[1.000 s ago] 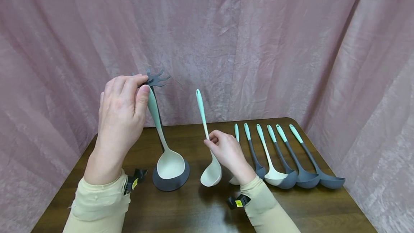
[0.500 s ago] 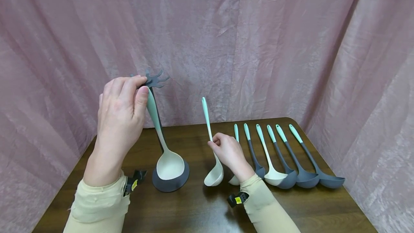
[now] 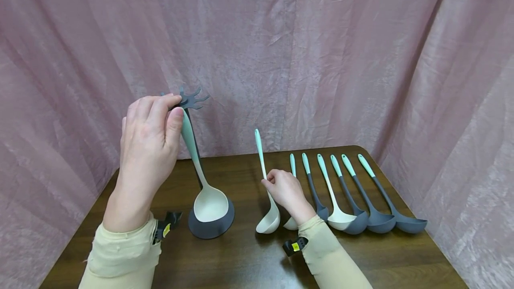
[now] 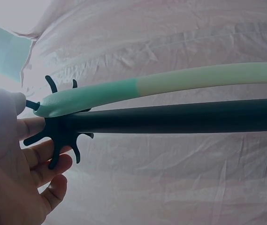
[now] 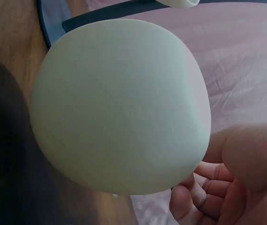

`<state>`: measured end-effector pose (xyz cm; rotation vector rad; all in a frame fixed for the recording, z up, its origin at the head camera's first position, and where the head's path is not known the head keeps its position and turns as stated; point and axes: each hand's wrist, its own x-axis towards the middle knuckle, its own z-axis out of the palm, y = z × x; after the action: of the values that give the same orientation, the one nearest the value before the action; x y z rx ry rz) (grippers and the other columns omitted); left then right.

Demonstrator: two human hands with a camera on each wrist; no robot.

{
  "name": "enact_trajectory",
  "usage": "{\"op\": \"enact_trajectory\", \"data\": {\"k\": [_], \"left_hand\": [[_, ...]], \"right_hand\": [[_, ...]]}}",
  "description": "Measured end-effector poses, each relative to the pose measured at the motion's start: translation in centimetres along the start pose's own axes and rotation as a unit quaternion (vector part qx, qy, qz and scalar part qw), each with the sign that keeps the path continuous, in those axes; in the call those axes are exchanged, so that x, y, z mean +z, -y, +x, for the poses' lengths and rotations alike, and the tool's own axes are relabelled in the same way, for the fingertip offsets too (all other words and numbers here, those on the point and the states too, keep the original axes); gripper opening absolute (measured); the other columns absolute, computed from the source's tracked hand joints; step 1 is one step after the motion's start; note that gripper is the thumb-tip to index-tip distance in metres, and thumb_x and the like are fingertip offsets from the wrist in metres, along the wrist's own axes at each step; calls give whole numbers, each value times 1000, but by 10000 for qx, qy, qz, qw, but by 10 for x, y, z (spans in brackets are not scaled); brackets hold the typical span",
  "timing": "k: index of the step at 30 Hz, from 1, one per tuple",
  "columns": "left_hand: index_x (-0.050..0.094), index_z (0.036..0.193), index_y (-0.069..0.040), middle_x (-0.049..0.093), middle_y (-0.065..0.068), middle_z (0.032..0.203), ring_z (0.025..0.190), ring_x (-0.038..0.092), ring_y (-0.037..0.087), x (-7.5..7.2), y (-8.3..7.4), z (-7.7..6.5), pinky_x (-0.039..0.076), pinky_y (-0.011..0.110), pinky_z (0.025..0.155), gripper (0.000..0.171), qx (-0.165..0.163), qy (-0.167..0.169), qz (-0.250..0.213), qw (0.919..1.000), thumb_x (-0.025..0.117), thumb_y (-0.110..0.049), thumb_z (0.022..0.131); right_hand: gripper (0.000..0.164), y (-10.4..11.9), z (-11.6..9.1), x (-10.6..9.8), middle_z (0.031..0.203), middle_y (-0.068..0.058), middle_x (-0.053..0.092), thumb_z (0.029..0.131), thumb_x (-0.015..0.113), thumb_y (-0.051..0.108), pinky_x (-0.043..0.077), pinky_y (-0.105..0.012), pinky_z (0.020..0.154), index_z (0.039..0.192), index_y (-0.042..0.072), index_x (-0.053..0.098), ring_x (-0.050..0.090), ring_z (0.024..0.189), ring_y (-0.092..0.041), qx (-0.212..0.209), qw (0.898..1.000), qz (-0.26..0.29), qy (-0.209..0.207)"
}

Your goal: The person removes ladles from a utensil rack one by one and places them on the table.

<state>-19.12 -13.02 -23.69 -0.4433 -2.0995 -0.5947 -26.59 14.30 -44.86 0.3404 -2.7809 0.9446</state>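
At the upper left, my left hand (image 3: 146,139) holds the hooked top of a dark grey utensil stand (image 3: 213,231). In the left wrist view its fingers curl behind the hooks of the stand (image 4: 185,116). One white ladle (image 3: 210,204) with a mint handle hangs there, a hook through its handle hole; the bowl overlaps the round base. My right hand (image 3: 286,191) pinches a second white ladle (image 3: 268,223) by mid-handle, bowl down and handle up, close over the table. This ladle's bowl (image 5: 119,108) fills much of the right wrist view and partly hides the fingers.
To the right, several ladles lie in a row on the brown wooden table (image 3: 241,262): a white ladle (image 3: 339,220) among grey ones (image 3: 380,223), and another white ladle (image 3: 291,224) partly behind my right hand. Pink curtains (image 3: 241,57) hang behind and at both sides.
My right hand has moved right and slightly down with its ladle, bringing it closer to the row. The left hand, the stand and the hanging ladle have stayed nearly still.
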Motion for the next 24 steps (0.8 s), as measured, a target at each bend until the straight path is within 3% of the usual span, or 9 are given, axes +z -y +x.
{"op": "enact_trajectory", "data": {"k": [11,24], "left_hand": [[71,139,-4,66,22,134,138,53,46,0,0,0,41,61,100,40,-2,5,-15,10000,54,-33,118],[70,140,-5,65,22,134,138,52,46,0,0,-1,40,62,101,40,-50,20,-28,10000,53,-33,118]], "right_hand": [[15,-10,2,7,80,1,71,102,79,22,53,-39,65,92,10,79,61,68,-17,81,9996,-272,43],[15,-17,4,11,86,-1,76,103,79,23,52,-37,62,97,10,82,63,68,-16,460,9963,-651,319]]}}
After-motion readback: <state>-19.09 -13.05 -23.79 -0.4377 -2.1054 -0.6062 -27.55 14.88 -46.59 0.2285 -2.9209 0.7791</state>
